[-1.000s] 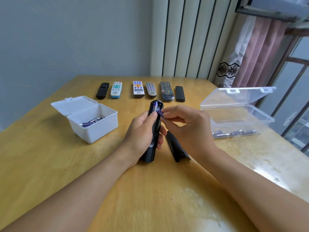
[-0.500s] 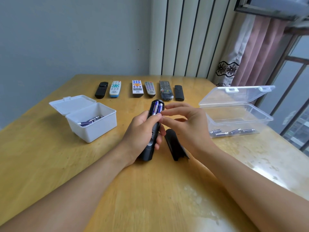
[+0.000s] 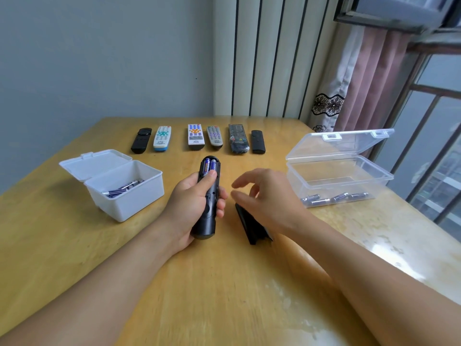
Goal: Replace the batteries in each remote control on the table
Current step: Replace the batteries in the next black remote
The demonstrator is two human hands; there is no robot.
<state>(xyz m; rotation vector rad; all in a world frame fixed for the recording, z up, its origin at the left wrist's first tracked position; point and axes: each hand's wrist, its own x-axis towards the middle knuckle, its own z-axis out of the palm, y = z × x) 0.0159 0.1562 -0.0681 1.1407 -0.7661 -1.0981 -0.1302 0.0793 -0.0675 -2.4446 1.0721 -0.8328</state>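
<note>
Left hand [image 3: 192, 203]: gripped the black remote [image 3: 207, 198], back side up, thumb lying over the open battery bay; grip was closed round the body.
Batteries [image 3: 209, 166]: two blue cells sat side by side in the bay at the remote's far end.
Right hand [image 3: 267, 196]: hovered just right of the remote, fingers loosely spread, grip wide and holding nothing.
Cover [image 3: 252, 227]: black, lay on the worktop [image 3: 224, 283] under the right hand, apart from the remote.
White box [image 3: 119, 186]: lid open, left of the hands, batteries inside.
Clear box [image 3: 339, 178]: lid open, to the right, several batteries on its floor.
Row of remotes [image 3: 198, 138]: six lay at the far side of the worktop.
</note>
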